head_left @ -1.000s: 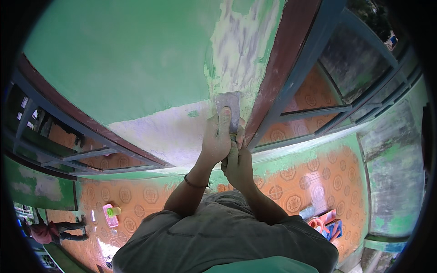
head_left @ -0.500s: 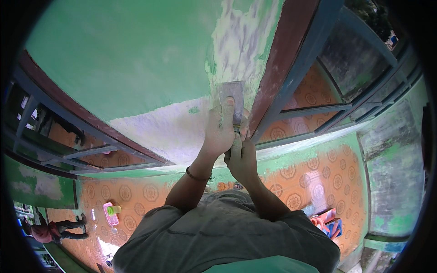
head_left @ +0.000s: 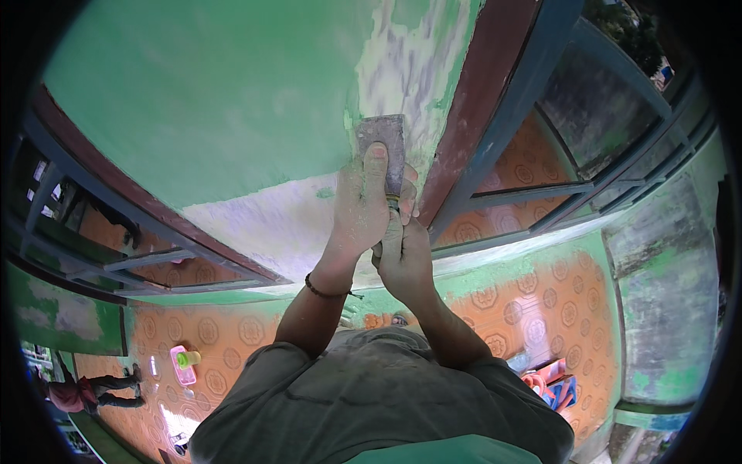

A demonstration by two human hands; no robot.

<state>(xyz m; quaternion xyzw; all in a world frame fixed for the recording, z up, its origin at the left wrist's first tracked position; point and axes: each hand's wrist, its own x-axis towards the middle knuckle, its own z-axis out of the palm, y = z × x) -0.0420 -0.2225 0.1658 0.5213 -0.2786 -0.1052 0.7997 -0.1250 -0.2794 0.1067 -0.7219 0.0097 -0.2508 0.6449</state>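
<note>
head view: looked down two raised forearms at a wall, all from the person's own side.
wall (head_left: 193,100): green paint, with a bare pale strip above and a whitish patch below the blade.
window frame (head_left: 495,108): dark, just right of the strip.
scraper (head_left: 382,147): flat on the wall, higher up the strip than a second before, so the upward stroke was under way.
left hand (head_left: 362,209): fingers pressed over the blade's back.
right hand (head_left: 403,259): clenched round the handle below.
</note>
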